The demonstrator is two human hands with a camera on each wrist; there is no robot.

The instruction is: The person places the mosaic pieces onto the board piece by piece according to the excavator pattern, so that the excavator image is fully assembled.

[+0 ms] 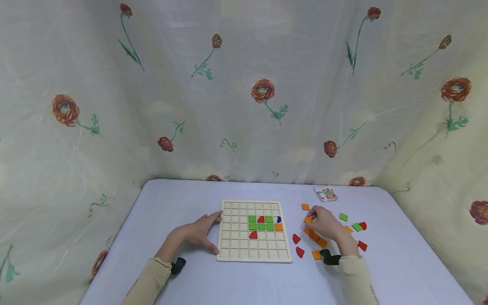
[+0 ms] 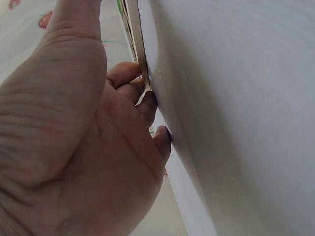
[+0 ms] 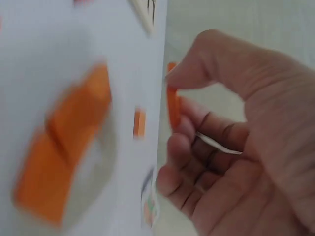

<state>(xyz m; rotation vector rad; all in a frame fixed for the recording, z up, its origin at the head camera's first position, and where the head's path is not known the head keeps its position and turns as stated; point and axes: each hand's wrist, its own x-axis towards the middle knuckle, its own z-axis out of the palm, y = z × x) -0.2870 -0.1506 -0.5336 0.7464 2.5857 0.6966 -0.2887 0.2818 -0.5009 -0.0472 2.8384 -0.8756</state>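
A cream grid board (image 1: 236, 248) lies flat on the table, with green, red, orange and blue tiles in some of its cells. My left hand (image 1: 196, 231) rests at the board's left edge, fingers and thumb spread along it; the left wrist view shows the fingertips touching the edge and the table. To the right of the board, my right hand (image 1: 324, 222) pinches an orange square tile (image 3: 173, 105) between thumb and fingers, lifted off the table. Beneath that hand lie several more orange tiles (image 3: 66, 142), blurred in the right wrist view.
Red quarter-round tiles (image 1: 300, 252) lie between the board and the orange tiles. Green tiles (image 1: 343, 217) and more red ones are scattered right of my right hand. A small pattern card (image 1: 326, 194) lies near the table's back edge, before a flowered curtain (image 1: 228, 106).
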